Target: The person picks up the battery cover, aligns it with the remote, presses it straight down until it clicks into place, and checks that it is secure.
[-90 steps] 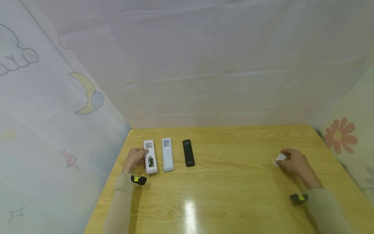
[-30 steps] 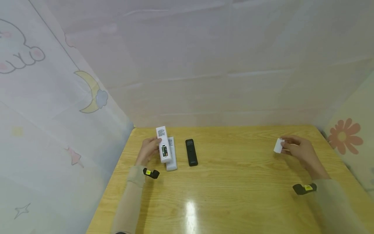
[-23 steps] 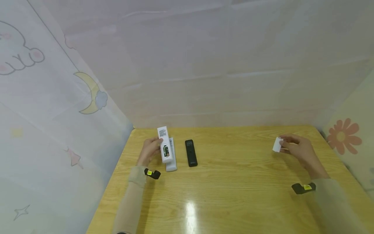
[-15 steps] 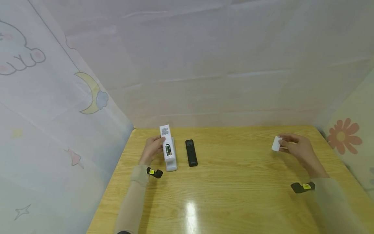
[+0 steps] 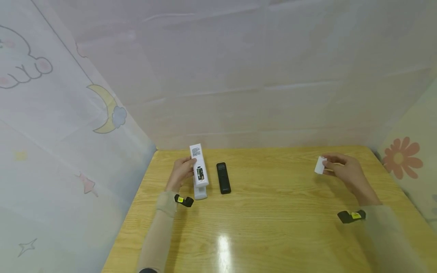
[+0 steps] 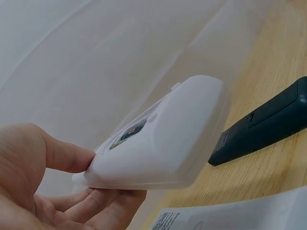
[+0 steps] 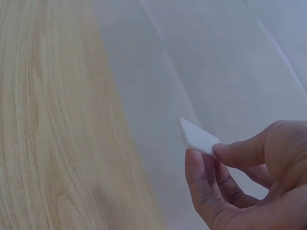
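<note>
My left hand [image 5: 181, 172] grips a white remote control [image 5: 198, 161] by its side, thumb on the back and fingers underneath. Its battery compartment [image 5: 200, 173] is uncovered, with batteries showing inside. In the left wrist view the held remote [image 6: 158, 148] is raised above the table, its blunt end toward the camera. Below it lies a second white remote [image 5: 200, 193], mostly hidden in the head view. Far to the right, my right hand [image 5: 346, 172] pinches a small white battery cover [image 5: 319, 165] between thumb and fingertips, lifted off the table; the right wrist view shows the cover [image 7: 196, 136] tilted.
A black remote [image 5: 223, 178] lies back up on the wooden table [image 5: 266, 212], just right of the white ones. A pale cloth backdrop [image 5: 222, 94] hangs behind the table's far edge and along both sides. Each wrist wears a black camera strap.
Over three seconds my left hand has lifted the open remote off the table and carried it right, over the second white remote. My right hand has raised the battery cover and drifted slightly left.
</note>
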`<state>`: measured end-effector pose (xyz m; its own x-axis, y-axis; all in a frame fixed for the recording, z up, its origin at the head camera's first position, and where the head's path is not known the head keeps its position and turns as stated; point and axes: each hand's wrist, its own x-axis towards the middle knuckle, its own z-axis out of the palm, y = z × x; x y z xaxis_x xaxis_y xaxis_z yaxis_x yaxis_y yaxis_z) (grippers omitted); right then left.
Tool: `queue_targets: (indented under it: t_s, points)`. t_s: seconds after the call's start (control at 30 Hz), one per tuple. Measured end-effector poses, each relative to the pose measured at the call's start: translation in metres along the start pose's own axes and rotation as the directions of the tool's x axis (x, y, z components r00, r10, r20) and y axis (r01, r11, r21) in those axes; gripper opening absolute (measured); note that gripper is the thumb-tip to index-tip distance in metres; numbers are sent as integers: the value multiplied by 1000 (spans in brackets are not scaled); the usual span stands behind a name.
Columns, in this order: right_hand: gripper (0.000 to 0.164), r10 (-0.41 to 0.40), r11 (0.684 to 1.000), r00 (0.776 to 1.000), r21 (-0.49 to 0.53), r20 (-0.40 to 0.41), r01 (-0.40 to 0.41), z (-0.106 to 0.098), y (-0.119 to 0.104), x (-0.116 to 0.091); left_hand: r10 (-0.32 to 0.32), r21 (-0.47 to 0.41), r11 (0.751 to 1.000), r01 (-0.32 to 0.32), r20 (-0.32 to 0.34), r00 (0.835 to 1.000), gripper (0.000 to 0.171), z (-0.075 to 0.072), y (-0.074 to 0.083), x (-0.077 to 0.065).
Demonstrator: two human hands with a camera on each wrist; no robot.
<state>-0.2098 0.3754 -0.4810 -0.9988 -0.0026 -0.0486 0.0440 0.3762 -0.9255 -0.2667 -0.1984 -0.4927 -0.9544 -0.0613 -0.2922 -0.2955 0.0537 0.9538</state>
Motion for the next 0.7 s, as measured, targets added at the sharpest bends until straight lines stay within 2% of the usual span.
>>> queue_targets:
  t_s: [0.3,0.7]
  points:
    - [51,-6,1000,1000,28,10,6,4,-4,3,8,13,1000,-8,4,1000,59,10,5,3]
    - [52,-4,1000,1000,12,9,4,15,-13,5,37,38,999,-37,1,999,56,23,7,7]
